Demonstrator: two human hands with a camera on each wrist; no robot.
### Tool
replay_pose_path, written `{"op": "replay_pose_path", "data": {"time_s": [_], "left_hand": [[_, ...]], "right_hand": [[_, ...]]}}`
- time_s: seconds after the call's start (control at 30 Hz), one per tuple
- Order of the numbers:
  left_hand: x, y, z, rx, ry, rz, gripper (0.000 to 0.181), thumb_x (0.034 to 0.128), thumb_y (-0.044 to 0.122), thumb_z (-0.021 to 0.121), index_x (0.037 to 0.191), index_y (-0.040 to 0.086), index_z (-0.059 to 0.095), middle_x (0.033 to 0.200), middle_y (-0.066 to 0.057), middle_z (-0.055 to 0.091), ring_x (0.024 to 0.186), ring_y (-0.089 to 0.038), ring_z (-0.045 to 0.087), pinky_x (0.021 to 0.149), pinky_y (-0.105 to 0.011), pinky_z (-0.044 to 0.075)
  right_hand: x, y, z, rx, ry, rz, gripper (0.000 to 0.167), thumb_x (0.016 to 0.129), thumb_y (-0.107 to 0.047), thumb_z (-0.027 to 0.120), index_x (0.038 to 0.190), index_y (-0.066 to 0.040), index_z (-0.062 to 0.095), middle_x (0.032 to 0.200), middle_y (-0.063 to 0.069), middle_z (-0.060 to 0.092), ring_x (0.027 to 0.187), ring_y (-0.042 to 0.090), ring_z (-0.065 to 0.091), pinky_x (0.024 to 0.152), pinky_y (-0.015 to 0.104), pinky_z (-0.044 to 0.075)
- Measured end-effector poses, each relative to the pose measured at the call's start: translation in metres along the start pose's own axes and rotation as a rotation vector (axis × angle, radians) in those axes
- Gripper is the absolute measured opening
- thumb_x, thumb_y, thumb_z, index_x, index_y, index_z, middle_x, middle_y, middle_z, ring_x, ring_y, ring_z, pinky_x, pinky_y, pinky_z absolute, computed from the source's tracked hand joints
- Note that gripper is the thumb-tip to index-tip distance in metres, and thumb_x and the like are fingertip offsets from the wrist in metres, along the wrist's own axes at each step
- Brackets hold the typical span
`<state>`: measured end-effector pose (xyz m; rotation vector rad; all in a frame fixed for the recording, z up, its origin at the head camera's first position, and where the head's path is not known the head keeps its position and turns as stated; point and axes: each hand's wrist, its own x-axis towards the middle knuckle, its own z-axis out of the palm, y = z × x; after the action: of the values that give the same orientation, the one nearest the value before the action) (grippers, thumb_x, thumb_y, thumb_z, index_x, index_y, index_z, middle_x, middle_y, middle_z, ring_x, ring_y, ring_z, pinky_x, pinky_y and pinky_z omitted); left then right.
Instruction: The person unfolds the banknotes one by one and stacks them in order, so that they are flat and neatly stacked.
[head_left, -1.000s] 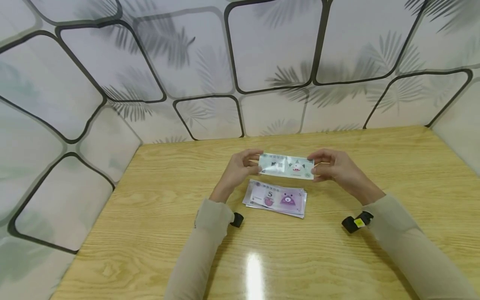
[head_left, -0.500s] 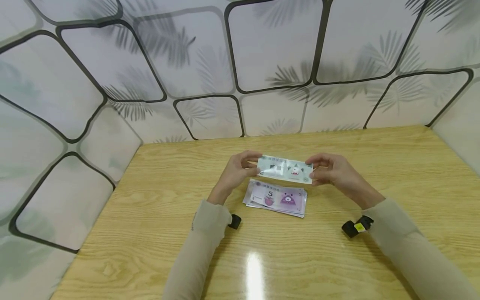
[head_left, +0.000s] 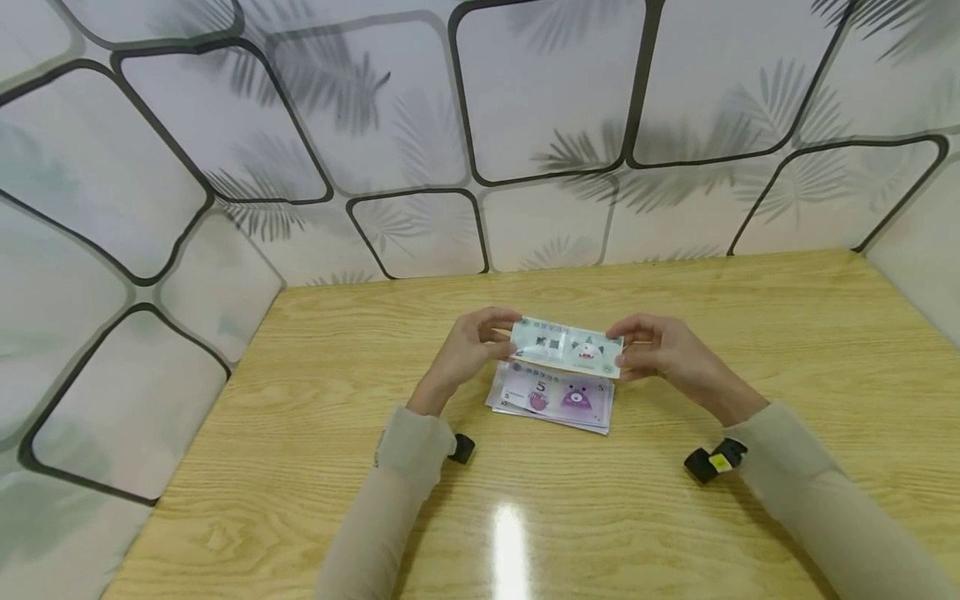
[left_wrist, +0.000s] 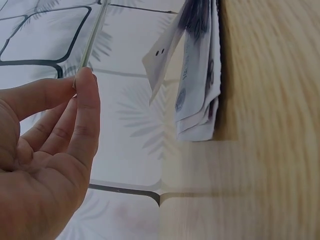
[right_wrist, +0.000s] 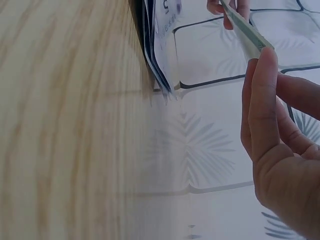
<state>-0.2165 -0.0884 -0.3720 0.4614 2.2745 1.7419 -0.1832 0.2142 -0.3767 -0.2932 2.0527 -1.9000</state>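
Note:
A pale green play banknote [head_left: 566,346] with a small monster print is stretched level between both hands. My left hand [head_left: 468,350] pinches its left end between thumb and fingers; my right hand [head_left: 663,354] pinches the right end the same way. Just below it in the head view, a stack of purple play banknotes [head_left: 555,400] marked 5 lies on the table, its far edge partly covered by the green note. In the left wrist view the green note [left_wrist: 92,42] shows edge-on, raised apart from the stack [left_wrist: 197,95], whose top note bends upward at one corner.
The wooden table [head_left: 337,375] runs back to a wall [head_left: 547,225] with leaf prints and dark outlined shapes. Another such wall [head_left: 97,250] borders the left side. Each wrist wears a small black camera, the right one [head_left: 712,461] with a yellow mark.
Both hands have moved slightly toward the body and left with the green banknote, which now overlaps the far edge of the purple stack in the head view. The stack stays put.

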Motion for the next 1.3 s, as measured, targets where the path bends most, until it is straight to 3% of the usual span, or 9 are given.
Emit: {"op": "replay_pose_path", "data": {"time_s": [0.33, 0.87, 1.13, 1.3], "left_hand": [[-0.005, -0.001, -0.003, -0.001, -0.034, 0.003, 0.041, 0.0925, -0.009, 0.064, 0.133, -0.005, 0.06, 0.128, -0.021, 0.062, 0.1, -0.027, 0.065, 0.082, -0.034, 0.06], [-0.013, -0.003, -0.008, 0.03, -0.118, -0.04, 0.031, 0.095, -0.006, 0.064, 0.126, -0.006, 0.064, 0.126, -0.021, 0.06, 0.089, -0.021, 0.068, 0.079, -0.038, 0.061], [-0.015, -0.003, -0.01, 0.079, -0.158, -0.05, 0.027, 0.0966, -0.005, 0.062, 0.123, -0.008, 0.066, 0.117, -0.021, 0.066, 0.084, -0.021, 0.069, 0.076, -0.038, 0.062], [-0.015, -0.006, -0.01, 0.136, -0.2, -0.062, 0.025, 0.0961, -0.006, 0.063, 0.12, -0.009, 0.066, 0.104, -0.017, 0.066, 0.078, -0.018, 0.066, 0.072, -0.035, 0.062]], "right_hand": [[-0.001, 0.003, 0.003, -0.036, -0.05, 0.003, 0.044, 0.094, 0.005, 0.065, 0.131, 0.018, 0.046, 0.105, 0.017, 0.06, 0.088, 0.02, 0.067, 0.077, 0.035, 0.062], [-0.002, 0.004, 0.005, -0.085, -0.142, 0.013, 0.041, 0.094, 0.004, 0.065, 0.127, 0.019, 0.048, 0.095, 0.016, 0.061, 0.081, 0.021, 0.069, 0.075, 0.037, 0.063], [-0.001, 0.006, 0.006, -0.121, -0.197, 0.017, 0.04, 0.091, 0.004, 0.068, 0.123, 0.019, 0.051, 0.091, 0.014, 0.063, 0.077, 0.018, 0.068, 0.072, 0.034, 0.063], [-0.001, 0.006, 0.009, -0.178, -0.259, 0.064, 0.037, 0.092, 0.003, 0.067, 0.122, 0.018, 0.052, 0.09, 0.015, 0.067, 0.076, 0.021, 0.07, 0.071, 0.036, 0.063]]}}
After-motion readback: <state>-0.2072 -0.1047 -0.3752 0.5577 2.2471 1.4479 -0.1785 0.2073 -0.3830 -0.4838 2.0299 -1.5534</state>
